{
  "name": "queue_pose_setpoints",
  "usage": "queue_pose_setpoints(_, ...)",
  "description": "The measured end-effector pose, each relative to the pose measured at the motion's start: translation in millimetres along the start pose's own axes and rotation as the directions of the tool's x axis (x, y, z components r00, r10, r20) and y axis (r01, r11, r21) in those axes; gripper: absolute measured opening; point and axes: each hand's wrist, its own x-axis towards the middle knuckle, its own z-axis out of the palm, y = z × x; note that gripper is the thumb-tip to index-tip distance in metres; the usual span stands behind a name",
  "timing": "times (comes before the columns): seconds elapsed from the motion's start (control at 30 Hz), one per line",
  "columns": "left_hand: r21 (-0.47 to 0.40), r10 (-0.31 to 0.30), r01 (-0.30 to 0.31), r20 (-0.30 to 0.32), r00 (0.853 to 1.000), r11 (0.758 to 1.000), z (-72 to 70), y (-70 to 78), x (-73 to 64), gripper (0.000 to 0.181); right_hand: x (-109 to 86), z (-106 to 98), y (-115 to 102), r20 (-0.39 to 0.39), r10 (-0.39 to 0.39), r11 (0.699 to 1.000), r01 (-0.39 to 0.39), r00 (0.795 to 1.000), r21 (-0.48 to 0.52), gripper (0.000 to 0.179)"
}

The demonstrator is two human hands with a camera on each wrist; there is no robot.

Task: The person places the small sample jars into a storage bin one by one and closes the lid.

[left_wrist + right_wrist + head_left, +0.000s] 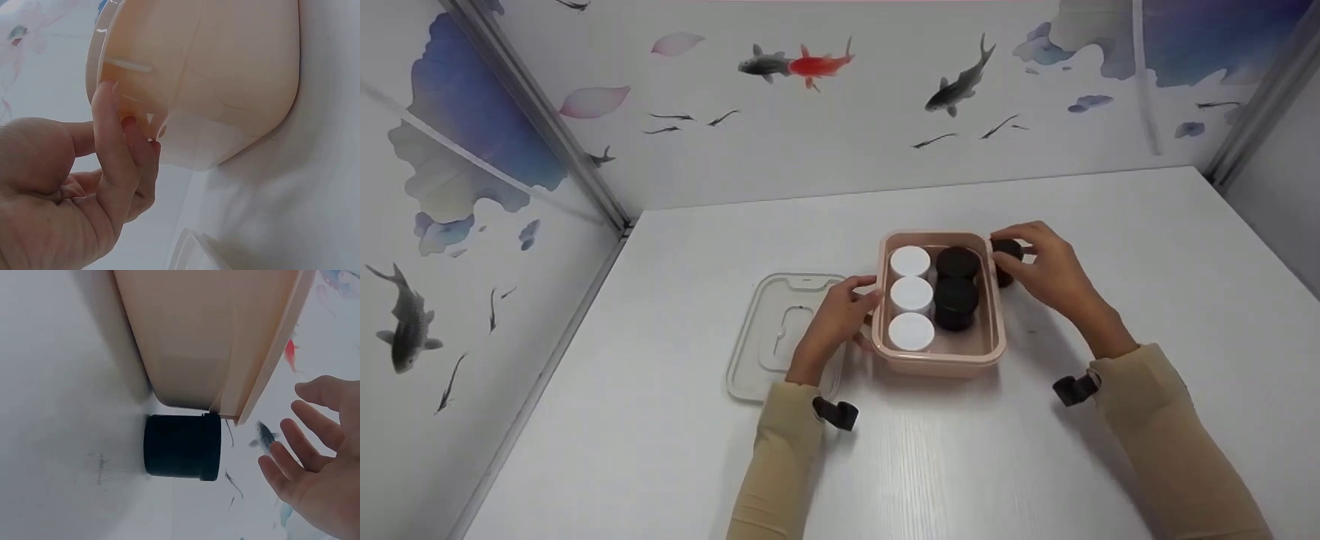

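Note:
A pale pink plastic box (941, 365) stands on the table, with three white-lidded jars (912, 295) in its left column and two black jars (957, 294) in its right column. My left hand (838, 315) grips the box by its left side; in the left wrist view, bent fingers (115, 140) hook under the rim. Outside the box, by its far right corner, another black jar (183, 446) stands upright. My right hand (1046, 270) is above and beside that jar, partly covering it in the head view. The right wrist view shows its fingers spread and apart from the jar.
A translucent pale lid (750, 352) lies flat on the white table (622, 420), left of the box and partly under my left forearm. Behind the table rises a wall panel (840, 142) printed with fish; another panel (442, 300) borders the left side.

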Motion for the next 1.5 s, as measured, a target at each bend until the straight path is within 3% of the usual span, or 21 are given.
queue_pose_setpoints(0.13, -0.002, -0.003, 0.003, 0.002, 1.000, 1.000, 0.6, 0.1, -0.4, 0.046, 0.7, -4, 15, -0.046, 0.099, 0.992, -0.095, 0.994, 0.083, 0.044)
queue_pose_setpoints(0.3, 0.008, -0.009, 0.009, -0.003, 1.000, 1.000, -0.7, 0.8, -0.6, 0.046, 3.8, -6, 30, -0.023, 0.210, 0.963, -0.203, 0.977, 0.180, 0.062)
queue_pose_setpoints(0.57, 0.009, 0.013, -0.013, 0.001, 1.000, 1.000, -0.4, -0.5, -0.7, 0.045, 10.3, 2, 54, 0.134, 0.308, 0.874, -0.336, 0.942, 0.352, 0.082)
queue_pose_setpoints(0.77, 0.024, 0.022, -0.023, 0.007, 1.000, 0.999, -0.1, -0.2, -0.9, 0.046, 10.2, 2, 62, 0.235, 0.338, 0.835, -0.405, 0.912, 0.372, 0.088)
queue_pose_setpoints(0.9, 0.022, 0.024, -0.024, 0.007, 1.000, 0.999, -0.3, 0.3, -1.2, 0.046, 10.1, 1, 65, 0.285, 0.333, 0.832, -0.422, 0.899, 0.360, 0.092)
queue_pose_setpoints(1.03, 0.012, 0.023, -0.023, 0.003, 1.000, 1.000, -0.7, 0.3, -1.1, 0.045, 9.9, 2, 65, 0.315, 0.310, 0.851, -0.409, 0.897, 0.328, 0.092)
queue_pose_setpoints(1.3, -0.011, 0.018, -0.018, 0.013, 1.000, 1.000, -0.3, -1.7, -0.3, 0.046, 10.1, 8, 64, 0.285, 0.306, 0.862, -0.391, 0.908, 0.322, 0.084)
queue_pose_setpoints(1.5, -0.008, 0.027, -0.027, 0.013, 1.000, 1.000, -0.6, -0.6, -0.4, 0.046, 10.0, 6, 62, 0.260, 0.361, 0.861, -0.427, 0.896, 0.276, 0.085)
